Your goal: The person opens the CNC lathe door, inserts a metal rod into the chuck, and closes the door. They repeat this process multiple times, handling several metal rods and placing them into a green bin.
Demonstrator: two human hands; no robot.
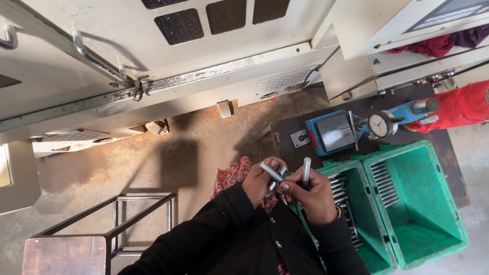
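Observation:
My left hand (261,181) grips a short shiny metal pin (271,172) that points up and to the left. My right hand (309,196) holds another metal pin (306,169) upright between its fingers. A third small pin end shows between the two hands. Both hands are close together, just left of a green plastic crate (356,203) that holds a row of several similar metal pins (340,191). Both arms wear black sleeves.
A second green crate (415,201) with a few pins along its left wall stands to the right. Behind them a dark table carries a blue dial gauge stand (351,130). A cream machine cabinet (153,66) fills the top. A metal stool frame (102,229) stands lower left.

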